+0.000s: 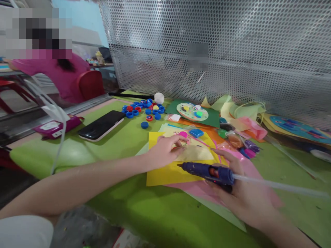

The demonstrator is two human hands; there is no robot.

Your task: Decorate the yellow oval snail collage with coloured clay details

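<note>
My right hand [248, 193] is wrapped around a dark blue glue gun [204, 171], with a long clear glue stick [279, 186] out of its back. Its nozzle points left, above a bright yellow sheet [160, 175]. My right index finger reaches to the right end of a pale yellow paper cutout [198, 154]. The fingers of my left hand [165, 150] are bent over the cutout's left side, holding its raised near edge; the fingertips are partly hidden. A magenta clay spot [183, 134] shows on the cutout behind my fingers. Pink sheets [196, 191] lie under the yellow one.
Beyond my hands lie blue and red bottle caps [144, 125], clay packets [196, 133] and a green card [176, 108] with a decorated oval. A phone [102, 125] and a purple power strip [58, 127] are left. Behind stands a perforated metal panel [219, 41]; a person in pink [59, 75] sits far left.
</note>
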